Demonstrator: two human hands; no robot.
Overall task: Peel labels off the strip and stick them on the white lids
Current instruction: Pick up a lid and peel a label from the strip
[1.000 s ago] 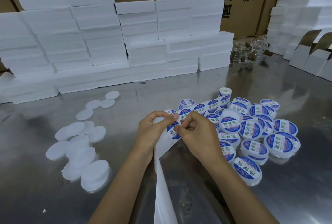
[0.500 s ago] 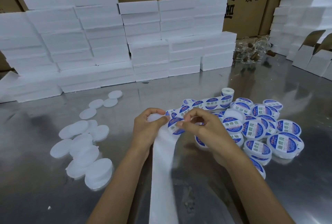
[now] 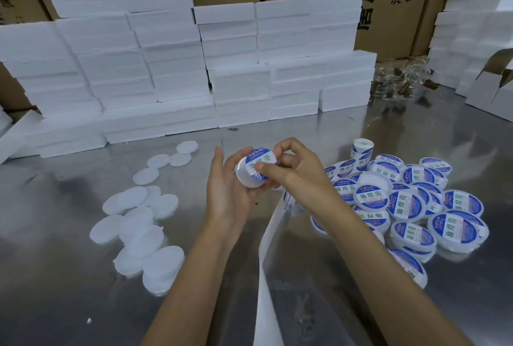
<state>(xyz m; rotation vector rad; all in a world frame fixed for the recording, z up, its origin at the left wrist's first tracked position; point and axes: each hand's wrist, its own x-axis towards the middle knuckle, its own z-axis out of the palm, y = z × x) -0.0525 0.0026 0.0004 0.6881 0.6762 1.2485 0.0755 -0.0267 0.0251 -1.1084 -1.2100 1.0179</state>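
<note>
At centre frame, the left hand (image 3: 227, 193) cradles a white lid (image 3: 248, 176) while the right hand (image 3: 294, 171) presses a blue-and-white label (image 3: 259, 162) onto it. Bare lids (image 3: 144, 223) lie lower left on the steel table (image 3: 319, 276), labelled lids (image 3: 410, 207) at right, foam blocks (image 3: 166, 68) stacked behind.

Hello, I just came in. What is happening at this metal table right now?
A person is labelling lids by hand. The left hand holds a round white plastic lid above the shiny metal table, while the right hand presses a round blue-and-white label onto it. The empty white backing strip trails toward the person. Plain white lids wait on the left; a pile of labelled lids lies on the right.
</note>
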